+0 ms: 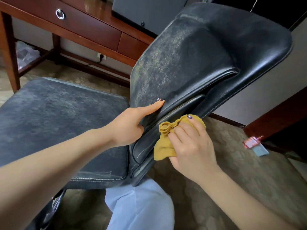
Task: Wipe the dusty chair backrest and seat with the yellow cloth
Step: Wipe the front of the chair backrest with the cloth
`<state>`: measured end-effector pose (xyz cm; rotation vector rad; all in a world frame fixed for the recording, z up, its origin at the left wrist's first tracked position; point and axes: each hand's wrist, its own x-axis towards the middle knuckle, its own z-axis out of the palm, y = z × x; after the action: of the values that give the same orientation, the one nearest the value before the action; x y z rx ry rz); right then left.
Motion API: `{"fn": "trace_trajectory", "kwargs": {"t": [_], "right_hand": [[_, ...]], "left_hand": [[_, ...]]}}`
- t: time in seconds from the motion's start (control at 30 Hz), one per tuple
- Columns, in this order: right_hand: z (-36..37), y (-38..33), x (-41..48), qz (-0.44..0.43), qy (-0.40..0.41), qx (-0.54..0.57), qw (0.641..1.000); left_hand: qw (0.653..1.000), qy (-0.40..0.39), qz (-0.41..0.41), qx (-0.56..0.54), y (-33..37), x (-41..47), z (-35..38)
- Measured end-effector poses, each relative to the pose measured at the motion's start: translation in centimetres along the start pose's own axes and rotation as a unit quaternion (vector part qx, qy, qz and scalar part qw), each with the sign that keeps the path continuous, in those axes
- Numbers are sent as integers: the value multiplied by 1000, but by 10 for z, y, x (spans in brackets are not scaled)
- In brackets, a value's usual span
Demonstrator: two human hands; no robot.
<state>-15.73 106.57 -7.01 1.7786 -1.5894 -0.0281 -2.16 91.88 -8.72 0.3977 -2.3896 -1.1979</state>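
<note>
While the yellow cloth sits bunched in the lower middle of the frame, I can see it pressed against the lower edge of the chair's backrest. The right hand lies over the cloth with its fingers bent around the folds, gripping it; one corner hangs free below the palm. Just left of it, the left hand clasps the backrest's side edge, thumb stretched along the dusty front face, the other fingers hidden behind the padding.

The backrest is black leather and runs tilted toward the upper right of the frame. Greyish-yellow dust mottles its left half, while the right part looks glossy and darker. The seat fills the left middle, coated in pale dust, with streaks near its front seam.

Below the chair, at bottom centre, I make out a leg in light blue trousers. A patterned carpet covers the floor. At upper left stands a red-brown wooden desk with a metal ring pull on its drawer, and a wall socket shows beneath it. At the right edge, a small pink-and-blue object lies on the carpet, too blurred to identify.
</note>
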Motion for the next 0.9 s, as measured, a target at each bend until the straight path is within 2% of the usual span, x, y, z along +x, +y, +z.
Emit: {"fn": "trace_trajectory", "kwargs": {"t": [0.3, 0.6, 0.77, 0.9], "right_hand": [[12, -21, -3, -4, -34, -5, 999], [6, -11, -11, -85, -75, -89, 990], [-17, 12, -6, -53, -52, -95, 993], [-41, 41, 3, -64, -17, -137, 988]], "left_hand": [[1000, 5, -9, 29, 1, 1, 2], [999, 8, -14, 49, -4, 2, 8], [999, 11, -12, 47, -8, 2, 10], [999, 19, -9, 37, -6, 0, 9]]}}
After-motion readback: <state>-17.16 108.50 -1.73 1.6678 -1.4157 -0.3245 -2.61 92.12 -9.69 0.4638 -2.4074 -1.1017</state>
